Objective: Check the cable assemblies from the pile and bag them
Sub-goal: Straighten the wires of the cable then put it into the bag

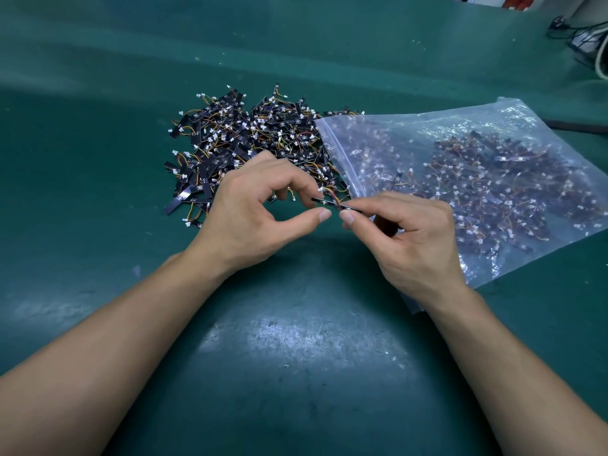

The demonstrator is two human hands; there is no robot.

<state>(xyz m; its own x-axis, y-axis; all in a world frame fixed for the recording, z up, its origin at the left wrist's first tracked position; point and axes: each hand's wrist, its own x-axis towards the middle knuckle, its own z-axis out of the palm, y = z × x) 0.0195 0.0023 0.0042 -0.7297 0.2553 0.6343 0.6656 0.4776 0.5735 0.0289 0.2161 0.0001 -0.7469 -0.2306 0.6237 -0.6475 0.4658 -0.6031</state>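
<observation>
while the right hand [414, 238] pinches a cable assembly [329, 201] between thumb and forefinger, its fingers [348, 218] clamped on the right end of the black strip, the strip sticks out leftward toward the left hand [250, 212]; the short orange and yellow wires and small white plug loop up just above the strip, against the left forefinger; the left fingers are curled with their tips at the strip's free end, the left thumb stretched just beneath it, and i cannot tell whether they grip it or only touch it; the piece is held above the green worktop [98, 159], between the loose pile [243, 139] behind the left hand and the clear zip bag [335, 149] lying under and beyond the right hand, already holding many such pieces; white marks on the strips are too small to read; no print shows on the bag.
</observation>
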